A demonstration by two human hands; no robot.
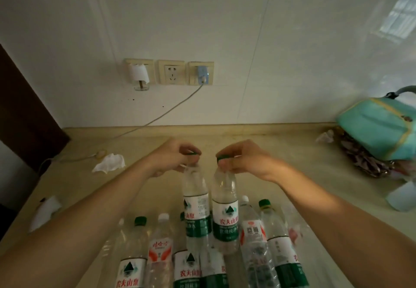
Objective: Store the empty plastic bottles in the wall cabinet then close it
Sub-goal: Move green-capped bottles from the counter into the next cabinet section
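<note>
**Spotter:** Bottles first. Your left hand (174, 158) pinches the green cap of the left bottle (196, 204); your right hand (238, 159) pinches the cap of the right bottle (225, 211). Both hang by the cap alone, side by side and nearly touching, above the cluster on the counter (292, 152).

**Operator:** What could go wrong?

**Spotter:** A fingertip pinch on a cap is weak, I'd judge. Swing upward fast and an empty bottle may twist loose and drop into the ones standing below, toppling them. A loosely screwed cap could also come off in your fingers. The two held bottles may knock each other too.

**Operator:** And the cabinet?

**Spotter:** Not in view, so I can't tell whether its door is open. With both hands full, you'd have none free for it.

**Operator:** Count?

**Spotter:** Two bottles held. About seven more on the counter at the bottom edge, some cut off or hidden, so that's uncertain. Three wall sockets (171, 72), one with a cable (171, 107) plugged in. One teal bag (378, 127) at right. Crumpled tissues (110, 162): three that I can make out.
</note>
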